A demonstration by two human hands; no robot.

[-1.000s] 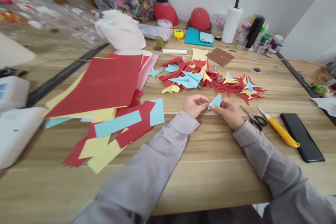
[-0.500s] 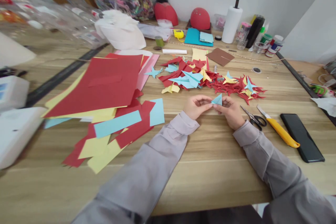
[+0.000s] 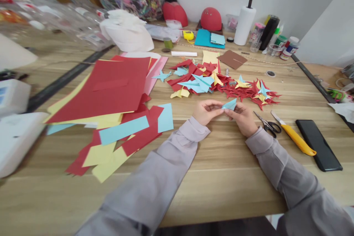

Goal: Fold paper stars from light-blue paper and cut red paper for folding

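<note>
Between my two hands is a small folded piece of light blue paper [image 3: 230, 104], raised a little over the table. My left hand [image 3: 206, 112] pinches its left corner between thumb and fingers. On the other side, my right hand [image 3: 243, 117] grips it with the thumb in front and the fingers behind, partly hidden. Just beyond the hands lies a pile of folded paper pieces in red, yellow and blue, with a blue paper plane [image 3: 197, 84] on top. Scissors [image 3: 269, 125] with black handles rest to the right of my right hand.
At left, large red sheets [image 3: 116, 88] overlap cut strips, one a blue strip [image 3: 124, 129]. A yellow-handled knife [image 3: 298, 139] touches a black phone [image 3: 318, 143] at right. Along the back stand a white roll [image 3: 245, 25], bottles and a yellow tape measure [image 3: 188, 35].
The folded blue paper has tilted in my fingers, from a taller triangle to a flatter, slanted shape. Both hands have barely shifted.
</note>
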